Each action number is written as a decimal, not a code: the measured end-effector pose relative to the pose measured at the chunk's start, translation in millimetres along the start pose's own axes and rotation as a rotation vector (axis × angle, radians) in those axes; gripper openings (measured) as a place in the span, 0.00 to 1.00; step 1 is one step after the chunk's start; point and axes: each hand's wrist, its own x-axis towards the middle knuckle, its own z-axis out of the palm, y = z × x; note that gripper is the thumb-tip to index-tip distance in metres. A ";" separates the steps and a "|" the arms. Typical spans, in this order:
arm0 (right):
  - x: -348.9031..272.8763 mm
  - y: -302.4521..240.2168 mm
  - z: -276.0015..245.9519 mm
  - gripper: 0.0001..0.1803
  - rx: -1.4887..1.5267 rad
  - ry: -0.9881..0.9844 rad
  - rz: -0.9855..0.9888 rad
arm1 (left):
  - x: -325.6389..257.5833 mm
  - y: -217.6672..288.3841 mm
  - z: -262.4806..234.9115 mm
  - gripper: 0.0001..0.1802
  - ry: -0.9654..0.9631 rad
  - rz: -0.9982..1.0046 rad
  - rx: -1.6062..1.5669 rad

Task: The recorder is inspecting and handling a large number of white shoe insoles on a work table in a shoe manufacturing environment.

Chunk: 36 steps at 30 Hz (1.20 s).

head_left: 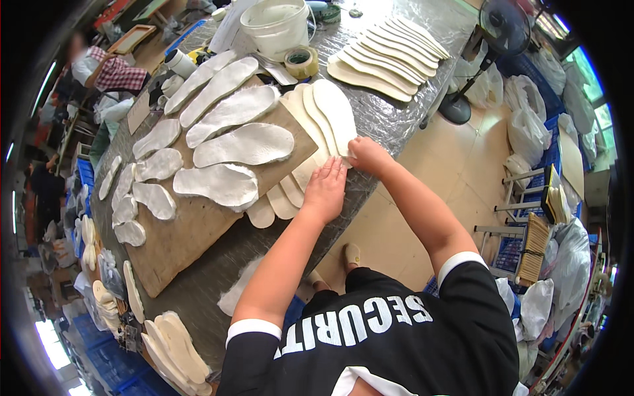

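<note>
Workshop table (386, 122) with clear plastic cover; one fan of smooth cream insoles (376, 66) looks arranged, a nearer group (333, 112) seems unfinished.
On the table, a brown board (178, 257) carries fluffy white insoles (228, 142), large and small, laid mostly singly, with no hand on them; at far right, the cream fan overlaps in regular steps, so I judge this portion as done; beside the board's right edge, the nearer group overlaps less evenly, so its evening appears left to do; of the hands, the left hand (325, 188) rests flat on this group's near end, fingers extended, gripping nothing; the right hand (370, 157) has bent fingers at the uppermost insole's edge, but whether it pinches I cannot tell.
</note>
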 end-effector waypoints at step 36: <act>-187.9 -220.6 104.2 0.32 1.179 -0.417 0.411 | -297.3 -70.7 -126.4 0.47 0.217 -0.743 -1.300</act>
